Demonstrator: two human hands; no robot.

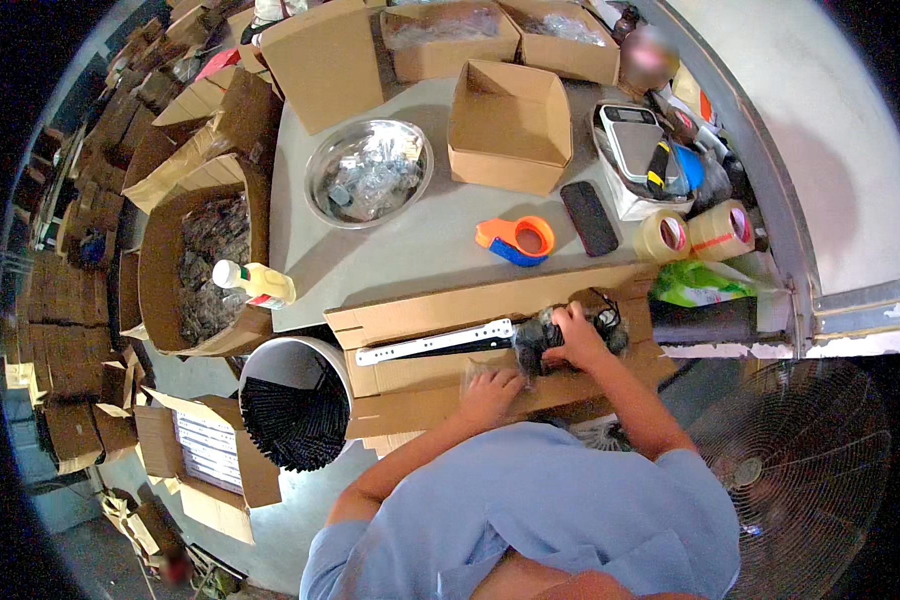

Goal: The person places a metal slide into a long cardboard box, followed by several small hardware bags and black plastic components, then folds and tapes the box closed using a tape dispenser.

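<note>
The dark bagged bundle [531,341] is clamped by the fingers of the right hand [578,342] inside the long carton [450,299], apparently to be kept steady beside the white strip [435,343]; whether anything is gripped by the left hand's [490,393] fingers cannot be told. The grey surface [420,258] is edged with boxes [510,165], with a caged fan [800,450] nearby.

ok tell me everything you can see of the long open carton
The long carton is plain brown, cardboard by its look, and lies open across the near part of the table, its long flaps spread. In it lie a white perforated strip, a black strip and, toward the right, dark items in clear plastic under the right hand. The left hand is at its near side; contact is unclear.
</note>
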